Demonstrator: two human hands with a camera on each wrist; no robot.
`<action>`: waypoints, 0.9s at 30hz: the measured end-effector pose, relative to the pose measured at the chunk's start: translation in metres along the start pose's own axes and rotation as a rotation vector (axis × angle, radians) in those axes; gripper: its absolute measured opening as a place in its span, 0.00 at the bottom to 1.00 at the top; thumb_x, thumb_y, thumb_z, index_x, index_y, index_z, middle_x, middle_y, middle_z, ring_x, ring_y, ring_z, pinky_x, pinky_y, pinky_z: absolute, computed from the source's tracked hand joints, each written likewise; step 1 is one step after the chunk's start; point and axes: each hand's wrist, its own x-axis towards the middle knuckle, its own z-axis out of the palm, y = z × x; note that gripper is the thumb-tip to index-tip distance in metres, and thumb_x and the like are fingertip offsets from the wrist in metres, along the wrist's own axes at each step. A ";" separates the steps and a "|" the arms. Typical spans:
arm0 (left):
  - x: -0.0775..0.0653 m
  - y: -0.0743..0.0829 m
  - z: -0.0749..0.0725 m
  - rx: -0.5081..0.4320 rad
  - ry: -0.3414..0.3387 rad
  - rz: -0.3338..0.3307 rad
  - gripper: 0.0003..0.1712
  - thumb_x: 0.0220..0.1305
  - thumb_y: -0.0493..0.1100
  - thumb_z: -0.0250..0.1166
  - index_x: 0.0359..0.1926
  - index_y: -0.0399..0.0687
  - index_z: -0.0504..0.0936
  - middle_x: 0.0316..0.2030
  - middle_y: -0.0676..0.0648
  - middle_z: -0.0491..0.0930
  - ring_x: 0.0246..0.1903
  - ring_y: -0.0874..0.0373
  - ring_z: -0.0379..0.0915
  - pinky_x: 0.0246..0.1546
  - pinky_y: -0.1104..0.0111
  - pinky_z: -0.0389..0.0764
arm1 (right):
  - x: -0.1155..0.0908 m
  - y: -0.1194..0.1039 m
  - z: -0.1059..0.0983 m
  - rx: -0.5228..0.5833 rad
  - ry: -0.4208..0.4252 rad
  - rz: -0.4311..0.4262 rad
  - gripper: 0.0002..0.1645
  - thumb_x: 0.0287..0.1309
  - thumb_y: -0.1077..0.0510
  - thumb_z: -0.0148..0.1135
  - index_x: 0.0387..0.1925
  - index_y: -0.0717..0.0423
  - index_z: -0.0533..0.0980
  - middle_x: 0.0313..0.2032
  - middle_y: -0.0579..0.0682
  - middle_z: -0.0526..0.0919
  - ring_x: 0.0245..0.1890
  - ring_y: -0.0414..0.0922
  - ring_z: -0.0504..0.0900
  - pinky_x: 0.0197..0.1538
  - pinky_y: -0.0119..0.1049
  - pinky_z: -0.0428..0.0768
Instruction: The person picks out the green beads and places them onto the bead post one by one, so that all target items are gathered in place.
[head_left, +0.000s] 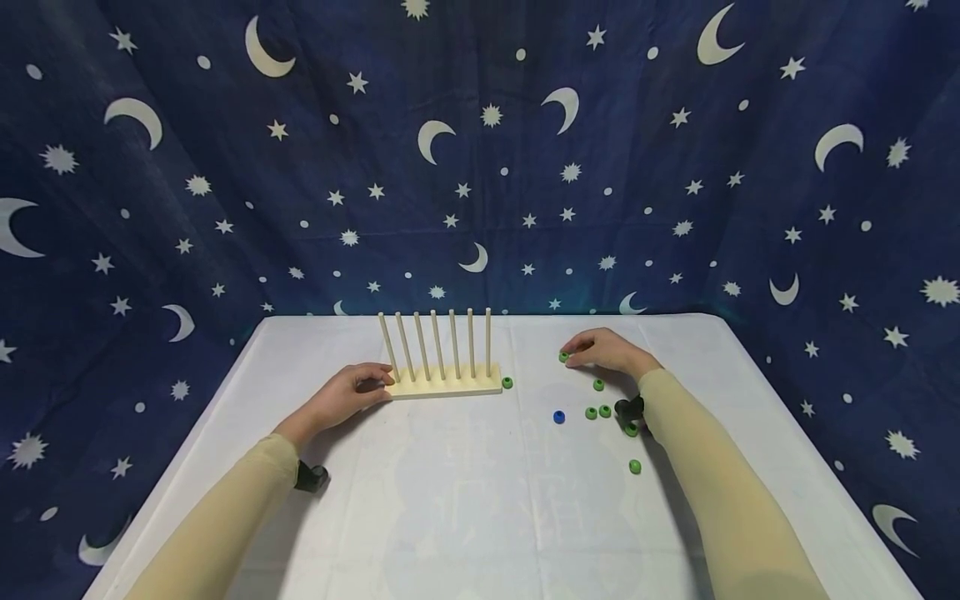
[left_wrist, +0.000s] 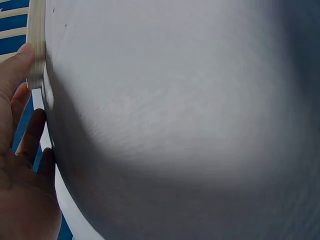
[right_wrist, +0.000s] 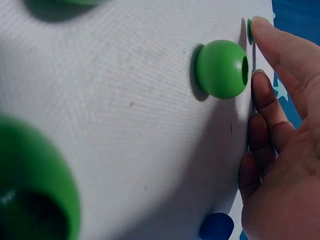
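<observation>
Broadly, the white table (head_left: 450, 517) runs back to a straight far edge by a dark blue curtain (head_left: 480, 208), with a wide stretch of cloth between the tan sleeves (head_left: 723, 492). A blue bead (head_left: 558, 417) and several loose green beads (head_left: 598, 384) lie around the right forearm, one just beside the black wrist piece (head_left: 628, 408); another green bead sits at the rack's right end. The pale wooden rack (head_left: 450, 383) has seven pegs in a row, its left end gripped by the left hand (head_left: 343, 395). Right of it, the right hand (head_left: 606, 350) pinches a small green bead (head_left: 563, 357), perhaps touching the cloth.
</observation>
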 end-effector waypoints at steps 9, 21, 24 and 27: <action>-0.004 0.001 0.002 0.033 0.025 0.026 0.11 0.68 0.43 0.71 0.49 0.51 0.86 0.66 0.43 0.75 0.69 0.43 0.66 0.70 0.47 0.66 | 0.001 0.001 0.000 0.003 -0.006 -0.009 0.22 0.63 0.51 0.72 0.56 0.53 0.83 0.57 0.51 0.83 0.58 0.52 0.76 0.64 0.51 0.74; -0.003 0.001 0.001 -0.004 0.017 0.016 0.11 0.67 0.42 0.71 0.49 0.49 0.85 0.67 0.41 0.74 0.70 0.42 0.65 0.70 0.47 0.65 | 0.000 0.001 0.001 0.002 -0.005 -0.018 0.21 0.64 0.50 0.71 0.56 0.53 0.83 0.56 0.52 0.83 0.59 0.52 0.77 0.64 0.52 0.73; -0.003 0.001 0.001 -0.017 0.018 0.009 0.11 0.67 0.42 0.71 0.49 0.49 0.86 0.67 0.42 0.74 0.69 0.42 0.65 0.70 0.48 0.65 | -0.001 0.000 0.002 0.003 -0.002 -0.025 0.22 0.64 0.51 0.71 0.56 0.54 0.82 0.56 0.52 0.83 0.58 0.53 0.77 0.64 0.52 0.74; -0.003 0.001 0.001 -0.012 0.019 0.010 0.11 0.67 0.42 0.72 0.49 0.49 0.86 0.66 0.42 0.75 0.69 0.42 0.65 0.70 0.48 0.66 | -0.001 0.000 0.002 0.007 -0.003 -0.030 0.22 0.64 0.51 0.71 0.56 0.55 0.82 0.56 0.53 0.83 0.58 0.53 0.77 0.63 0.52 0.74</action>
